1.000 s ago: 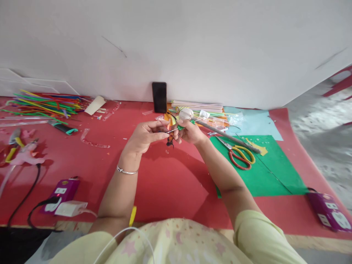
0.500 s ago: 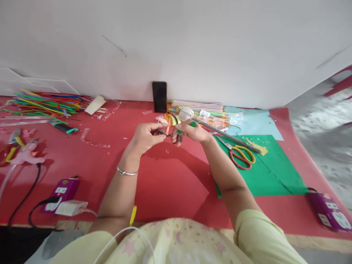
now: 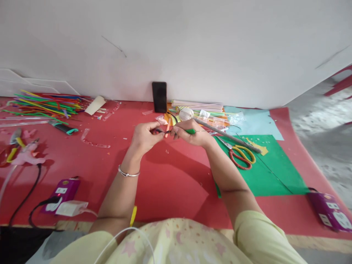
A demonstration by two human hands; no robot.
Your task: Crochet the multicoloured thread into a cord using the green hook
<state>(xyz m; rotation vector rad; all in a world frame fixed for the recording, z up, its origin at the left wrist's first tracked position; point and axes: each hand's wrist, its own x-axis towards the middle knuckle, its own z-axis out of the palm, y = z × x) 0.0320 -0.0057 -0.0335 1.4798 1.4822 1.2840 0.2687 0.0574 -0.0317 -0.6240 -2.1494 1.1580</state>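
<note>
Both of my hands meet over the red table (image 3: pixel 176 183), fingertips almost touching. My left hand (image 3: pixel 145 137) is closed in a pinch on a small dark piece (image 3: pixel 157 130), mostly hidden by the fingers. My right hand (image 3: pixel 192 134) pinches a narrow green piece (image 3: pixel 190 131) with what looks like a thin wire; its exact kind is unclear. A thin dark strip spans the gap between the fingertips. Beside it is a small pinkish-orange stick (image 3: pixel 167 126), and I cannot tell whether a hand holds it. Just beyond my right hand is a white rounded head on a grey stick (image 3: pixel 220 132).
A phone (image 3: pixel 160 97) leans against the white wall. Scissors (image 3: pixel 242 157) rest on a green sheet (image 3: pixel 264 179) at right. Coloured pipe cleaners (image 3: pixel 46 103), a dark-handled cutter (image 3: pixel 64 127) and a pink glue gun (image 3: pixel 29 153) lie at left. Purple power boxes (image 3: pixel 64 190) stand on both sides.
The green piece in my right hand has turned from tilted upward to nearly level. My right fingers have closed together more, and the pinkish-orange stick shows more clearly.
</note>
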